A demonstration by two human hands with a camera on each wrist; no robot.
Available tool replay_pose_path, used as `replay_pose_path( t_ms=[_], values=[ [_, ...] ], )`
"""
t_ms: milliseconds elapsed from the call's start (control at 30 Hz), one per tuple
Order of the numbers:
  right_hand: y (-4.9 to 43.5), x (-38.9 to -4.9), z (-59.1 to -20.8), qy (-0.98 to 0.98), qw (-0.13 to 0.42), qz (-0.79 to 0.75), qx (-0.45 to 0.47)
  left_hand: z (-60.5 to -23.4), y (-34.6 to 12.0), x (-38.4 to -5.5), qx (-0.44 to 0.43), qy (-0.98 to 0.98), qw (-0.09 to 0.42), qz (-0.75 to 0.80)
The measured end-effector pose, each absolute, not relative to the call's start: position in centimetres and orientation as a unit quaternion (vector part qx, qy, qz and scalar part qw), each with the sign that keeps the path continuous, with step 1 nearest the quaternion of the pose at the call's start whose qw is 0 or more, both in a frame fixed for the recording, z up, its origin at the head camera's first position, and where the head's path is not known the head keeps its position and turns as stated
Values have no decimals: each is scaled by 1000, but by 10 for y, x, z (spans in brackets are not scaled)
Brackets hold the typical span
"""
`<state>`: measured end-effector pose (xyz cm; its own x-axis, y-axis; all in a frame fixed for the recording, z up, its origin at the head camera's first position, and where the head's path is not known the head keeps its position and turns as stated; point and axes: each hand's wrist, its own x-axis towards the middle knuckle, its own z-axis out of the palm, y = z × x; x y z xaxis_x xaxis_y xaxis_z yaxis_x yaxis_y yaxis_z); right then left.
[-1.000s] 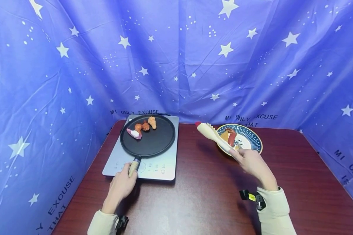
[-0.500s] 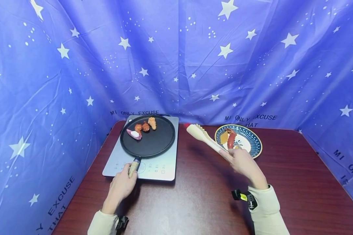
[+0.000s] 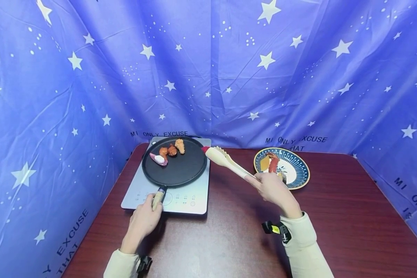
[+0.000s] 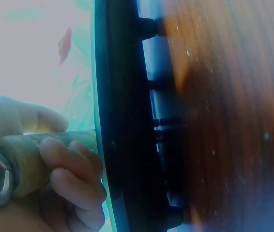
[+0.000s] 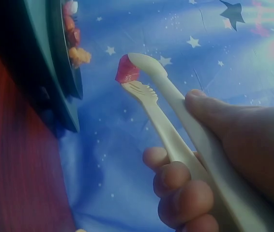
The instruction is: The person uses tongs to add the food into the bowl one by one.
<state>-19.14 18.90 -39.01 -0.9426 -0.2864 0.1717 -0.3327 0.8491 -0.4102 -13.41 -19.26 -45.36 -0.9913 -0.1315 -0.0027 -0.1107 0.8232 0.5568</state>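
My left hand [image 3: 144,220] grips the wooden handle [image 3: 157,199] of a round black frying pan [image 3: 180,168] on a silver induction cooktop [image 3: 199,193]. Toward the pan's back left lie a purple-and-white piece [image 3: 158,158], reddish-brown pieces [image 3: 172,150] and a golden fried chicken piece [image 3: 180,146]. Cream tongs [image 3: 229,164] are held in my right hand [image 3: 272,189]. A small red piece [image 5: 127,70] is pinched between their tips, at the pan's right rim in the head view. In the left wrist view, fingers wrap the handle near its metal hanging ring [image 4: 1,179].
Right of the pan, a blue-and-white patterned plate [image 3: 300,166] bears a red sausage-like piece [image 3: 273,164], a tan piece [image 3: 265,163] and something partly hidden by my right hand. A blue star-printed curtain [image 3: 208,69] encloses the dark red table [image 3: 351,193].
My right hand has moved left from over the plate, carrying the tongs and red piece to the pan's right rim. The left hand and pan have stayed put.
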Motion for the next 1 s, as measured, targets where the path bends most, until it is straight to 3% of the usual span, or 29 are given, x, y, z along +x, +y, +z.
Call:
replay_pose_path(
  t_ms=[1000],
  values=[
    [152,-201,-395,-954,58,200,217,-454,-192,-135,68,-955,17,-287]
  ],
)
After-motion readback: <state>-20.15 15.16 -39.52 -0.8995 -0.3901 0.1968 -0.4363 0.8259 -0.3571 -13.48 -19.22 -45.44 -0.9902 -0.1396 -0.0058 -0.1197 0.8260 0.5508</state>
